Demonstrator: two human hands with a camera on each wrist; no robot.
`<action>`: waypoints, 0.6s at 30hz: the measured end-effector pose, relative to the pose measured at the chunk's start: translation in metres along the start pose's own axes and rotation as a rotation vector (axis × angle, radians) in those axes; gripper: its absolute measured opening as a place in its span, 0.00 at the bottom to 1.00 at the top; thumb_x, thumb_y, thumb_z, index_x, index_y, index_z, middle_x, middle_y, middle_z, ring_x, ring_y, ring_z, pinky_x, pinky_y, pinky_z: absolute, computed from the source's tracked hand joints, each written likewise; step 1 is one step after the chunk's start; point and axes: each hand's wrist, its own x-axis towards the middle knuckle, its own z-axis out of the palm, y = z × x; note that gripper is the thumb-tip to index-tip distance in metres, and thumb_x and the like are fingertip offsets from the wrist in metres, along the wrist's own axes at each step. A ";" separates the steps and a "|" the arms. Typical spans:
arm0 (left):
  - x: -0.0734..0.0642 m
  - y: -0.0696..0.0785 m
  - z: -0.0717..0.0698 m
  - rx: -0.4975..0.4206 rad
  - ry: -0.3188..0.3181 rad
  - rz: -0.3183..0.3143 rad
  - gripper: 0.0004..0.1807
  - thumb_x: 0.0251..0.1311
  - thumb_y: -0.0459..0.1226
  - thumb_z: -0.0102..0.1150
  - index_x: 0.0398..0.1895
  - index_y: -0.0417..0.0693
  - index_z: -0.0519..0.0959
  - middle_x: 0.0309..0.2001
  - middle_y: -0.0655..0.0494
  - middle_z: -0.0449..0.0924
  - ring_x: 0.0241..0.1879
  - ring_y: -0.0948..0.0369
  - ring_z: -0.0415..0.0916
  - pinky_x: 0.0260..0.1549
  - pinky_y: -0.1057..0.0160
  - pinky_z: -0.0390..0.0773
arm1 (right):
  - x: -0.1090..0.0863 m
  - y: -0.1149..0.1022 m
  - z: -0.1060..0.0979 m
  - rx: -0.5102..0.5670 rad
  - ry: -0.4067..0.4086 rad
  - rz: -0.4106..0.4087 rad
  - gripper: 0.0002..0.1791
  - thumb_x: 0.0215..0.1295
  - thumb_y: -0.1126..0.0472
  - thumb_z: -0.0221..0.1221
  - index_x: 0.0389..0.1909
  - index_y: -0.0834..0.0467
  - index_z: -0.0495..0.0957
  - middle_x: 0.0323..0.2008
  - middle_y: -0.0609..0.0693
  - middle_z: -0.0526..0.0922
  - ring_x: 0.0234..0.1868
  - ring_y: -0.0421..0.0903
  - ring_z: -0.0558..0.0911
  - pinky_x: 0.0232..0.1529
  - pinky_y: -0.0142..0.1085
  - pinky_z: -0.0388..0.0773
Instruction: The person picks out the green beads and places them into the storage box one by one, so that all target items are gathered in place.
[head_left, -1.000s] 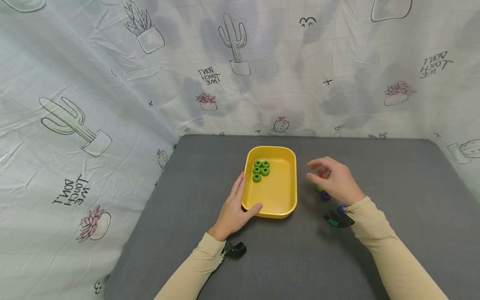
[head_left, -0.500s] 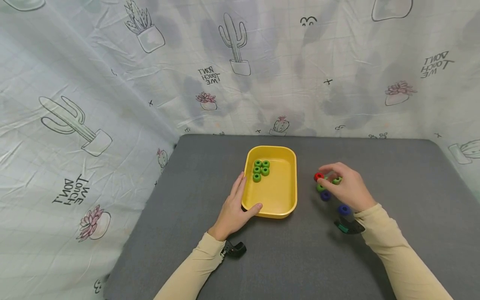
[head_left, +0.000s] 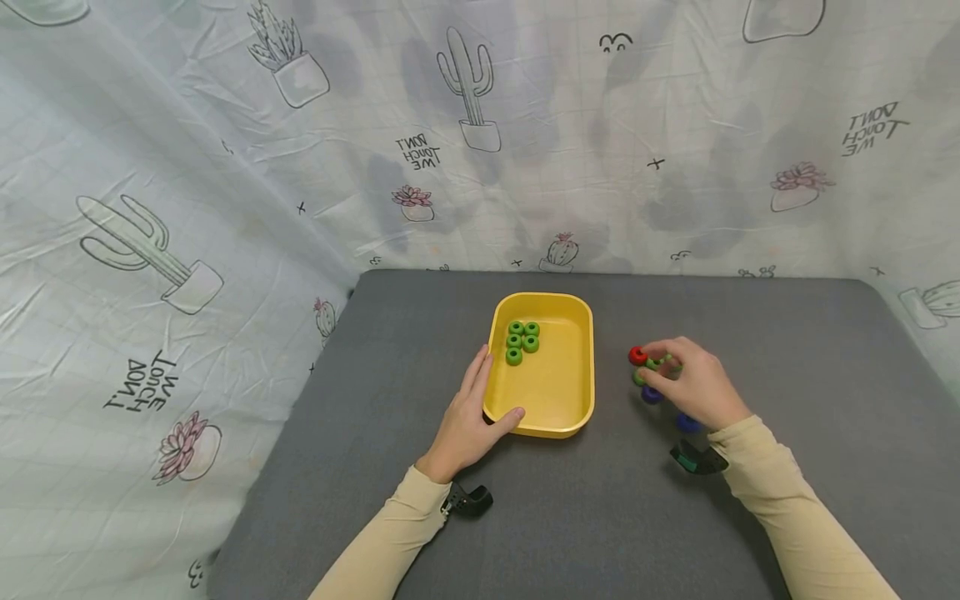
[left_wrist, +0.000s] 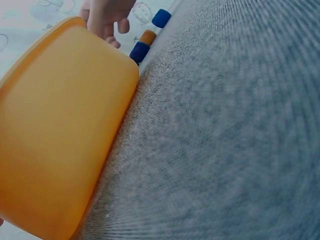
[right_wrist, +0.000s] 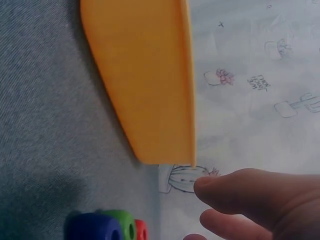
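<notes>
In the head view my left hand (head_left: 465,425) rests against the left side of a yellow tray (head_left: 577,423), fingers straight along the wall and thumb over the near rim. Several green ring-shaped beads (head_left: 513,357) sit at the tray's left side. Right of the tray, my right hand (head_left: 697,383) hovers low over a cluster of loose beads, thumb and index finger apart around a green bead (head_left: 640,377). A red bead (head_left: 637,356) lies just left of its fingertips, a blue bead (head_left: 652,394) below the thumb. The hand partly hides other green beads.
Another blue bead (head_left: 687,423) lies near the right wrist, partly covered by the wrist camera (head_left: 697,458). The grey table (head_left: 585,517) meets a patterned cloth (head_left: 675,125) at the back and left.
My right hand has moved right and slightly toward me, away from the tray's side and over the green beads, uncovering the red bead. The left hand and tray stay put.
</notes>
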 end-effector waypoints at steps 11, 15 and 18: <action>-0.001 0.001 -0.001 -0.009 -0.007 0.002 0.55 0.66 0.61 0.62 0.86 0.48 0.47 0.86 0.58 0.39 0.82 0.56 0.51 0.75 0.41 0.62 | 0.001 0.008 0.006 -0.028 -0.046 0.014 0.21 0.69 0.58 0.69 0.58 0.62 0.82 0.49 0.61 0.83 0.39 0.51 0.84 0.33 0.40 0.76; -0.002 0.001 -0.002 -0.004 -0.010 -0.003 0.55 0.66 0.62 0.62 0.86 0.48 0.46 0.86 0.60 0.38 0.82 0.56 0.51 0.75 0.41 0.62 | 0.001 0.011 0.009 -0.031 -0.053 0.004 0.20 0.69 0.59 0.68 0.58 0.63 0.82 0.50 0.61 0.82 0.39 0.51 0.85 0.34 0.41 0.78; -0.002 0.001 -0.002 0.002 -0.009 -0.006 0.55 0.66 0.62 0.62 0.86 0.49 0.46 0.86 0.60 0.38 0.82 0.56 0.51 0.75 0.41 0.62 | 0.002 0.013 0.012 -0.030 -0.053 -0.014 0.20 0.68 0.60 0.68 0.58 0.63 0.82 0.50 0.62 0.82 0.38 0.50 0.85 0.35 0.42 0.79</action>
